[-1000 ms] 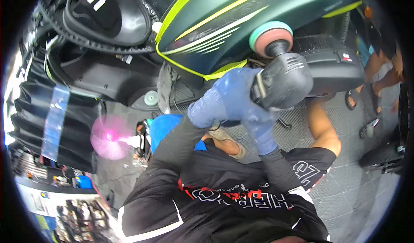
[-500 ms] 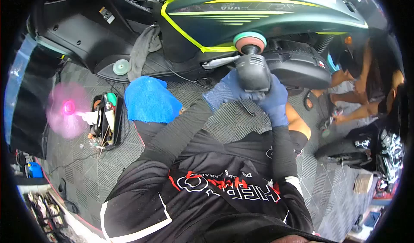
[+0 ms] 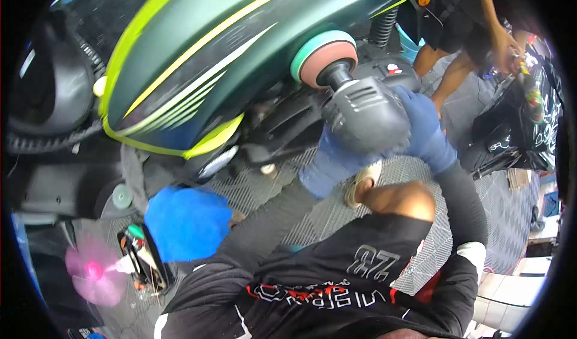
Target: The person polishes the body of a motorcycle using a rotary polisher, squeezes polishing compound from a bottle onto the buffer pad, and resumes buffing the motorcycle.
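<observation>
Both hands wear blue gloves and hold a black polisher point(image 3: 366, 113) from its two sides. My left hand point(image 3: 339, 161) is wrapped round its lower left, partly hidden beneath the body. On the right side my right hand point(image 3: 424, 125) has its fingers closed round the tool. The polisher's round pink and green pad point(image 3: 324, 58) is against or very close to the lower edge of a dark green motorbike panel point(image 3: 240, 56) with yellow-green trim. A blue cloth point(image 3: 186, 223) lies over my knee.
A spinning pink fan point(image 3: 95, 270) and a tool tray point(image 3: 144, 258) are at the lower left. A grey cloth point(image 3: 133, 174) and round pad point(image 3: 122, 196) rest on the motorbike's footboard. Another person's arm point(image 3: 496, 35) and legs show at the upper right.
The view has turned and come closer to the panel. My hands and the polisher appear lower and larger, and the pad is further left along the panel's lower edge.
</observation>
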